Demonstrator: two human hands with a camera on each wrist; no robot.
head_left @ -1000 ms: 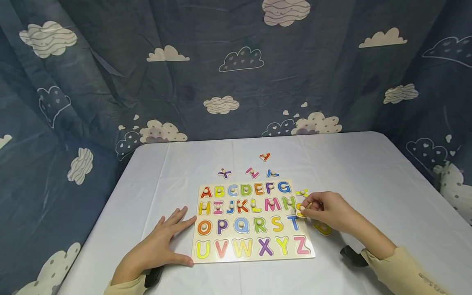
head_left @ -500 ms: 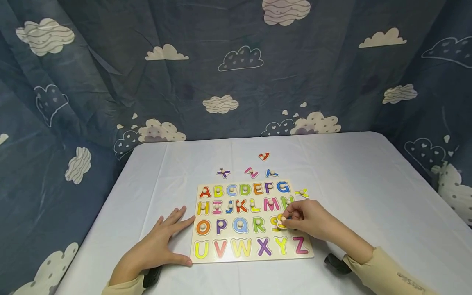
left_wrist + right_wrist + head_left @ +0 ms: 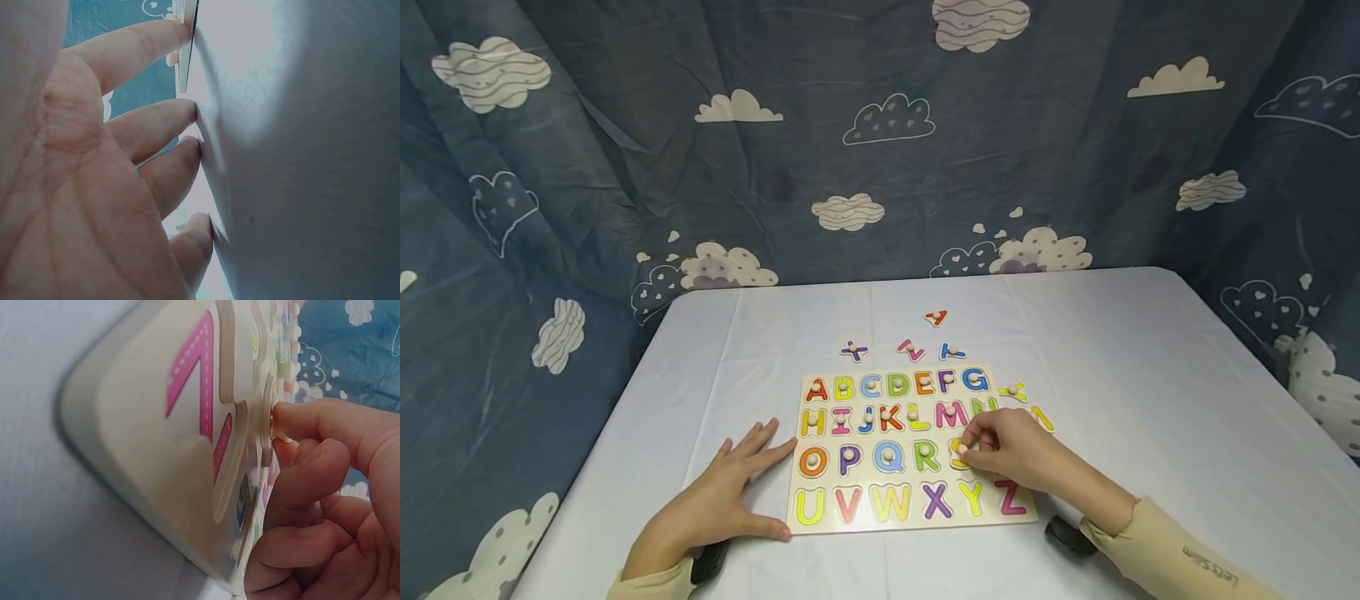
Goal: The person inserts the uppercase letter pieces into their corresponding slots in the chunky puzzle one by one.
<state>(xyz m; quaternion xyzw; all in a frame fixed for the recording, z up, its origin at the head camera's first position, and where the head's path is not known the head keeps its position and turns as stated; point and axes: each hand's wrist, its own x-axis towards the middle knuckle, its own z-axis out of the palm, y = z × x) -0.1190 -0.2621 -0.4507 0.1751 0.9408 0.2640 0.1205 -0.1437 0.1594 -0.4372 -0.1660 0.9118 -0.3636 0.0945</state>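
My right hand (image 3: 1017, 450) pinches the knob of the yellow S piece (image 3: 957, 454) between thumb and forefinger, over the S place in the third row of the wooden letter board (image 3: 917, 527). In the right wrist view the fingers (image 3: 309, 422) hold that small knob close above the board, beside the pink Z recess (image 3: 206, 375). Whether the piece lies fully down cannot be told. My left hand (image 3: 711, 504) rests spread at the board's left edge, forefinger and thumb touching it; in the left wrist view its fingertips (image 3: 187, 112) meet the cloth and board edge.
Behind the board on the white cloth (image 3: 760, 333) lie a purple X (image 3: 853, 351), a pink Z (image 3: 911, 350), a blue T (image 3: 952, 352) and a red piece (image 3: 936, 317). A yellow-green Y (image 3: 1012, 392) and a yellow piece (image 3: 1042, 418) lie at its right.
My right hand has carried the yellow S piece left from the board's right edge to the S place. The left hand has stayed at the board's edge.
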